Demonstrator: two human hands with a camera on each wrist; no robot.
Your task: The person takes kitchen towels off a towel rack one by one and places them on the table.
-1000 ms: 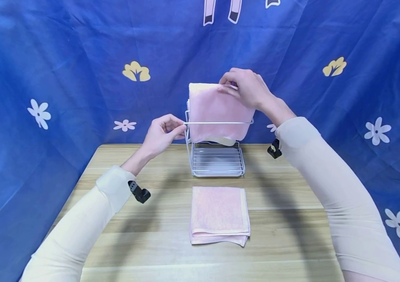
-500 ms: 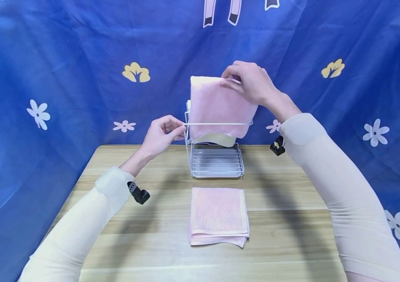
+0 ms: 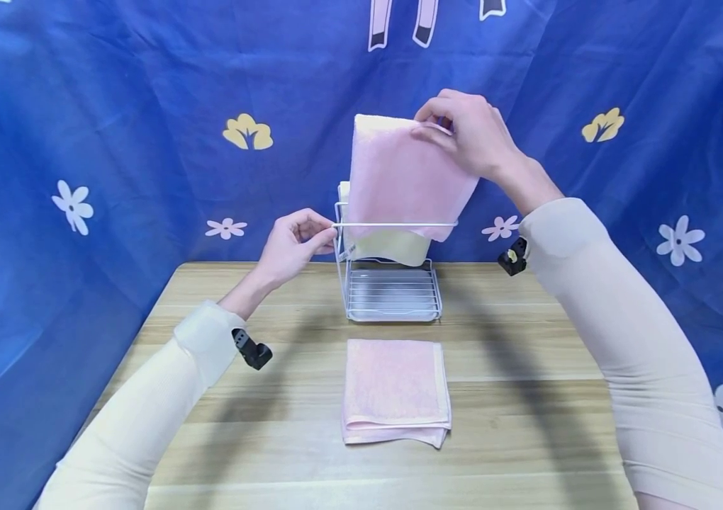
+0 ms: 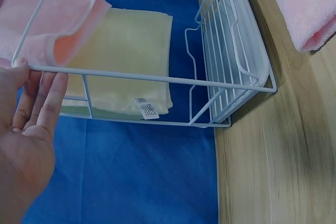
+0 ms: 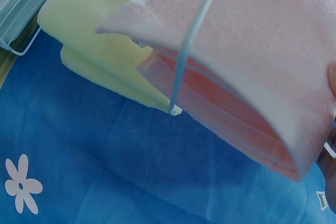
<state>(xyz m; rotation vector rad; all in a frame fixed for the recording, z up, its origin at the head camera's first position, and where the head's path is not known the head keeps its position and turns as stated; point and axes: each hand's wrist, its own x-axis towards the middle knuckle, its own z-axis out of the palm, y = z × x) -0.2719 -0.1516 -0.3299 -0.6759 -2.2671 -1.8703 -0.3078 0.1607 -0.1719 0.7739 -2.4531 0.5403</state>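
My right hand [image 3: 470, 134] pinches the top edge of a folded pink towel [image 3: 409, 177], which hangs down behind the front bar of a white wire rack [image 3: 393, 294]. Thumb and fingers of my left hand [image 3: 298, 244] hold the bar's left corner; the left wrist view shows the fingers [image 4: 44, 98] right at that corner. A pale yellow towel [image 4: 126, 51] with a small printed tag hangs in the rack behind the pink one. In the right wrist view the pink towel [image 5: 247, 40] gapes open at its lower fold. A second pink towel [image 3: 396, 389] lies folded on the table.
The rack stands near the back edge of the wooden table [image 3: 259, 425], with a tray [image 4: 247, 40] at its base. A blue curtain [image 3: 144, 142] with flower prints hangs close behind and at both sides.
My right hand has risen and moved slightly right, drawing the pink towel up along the bar. More of the yellow towel shows below it. My left hand stays at the bar's corner.
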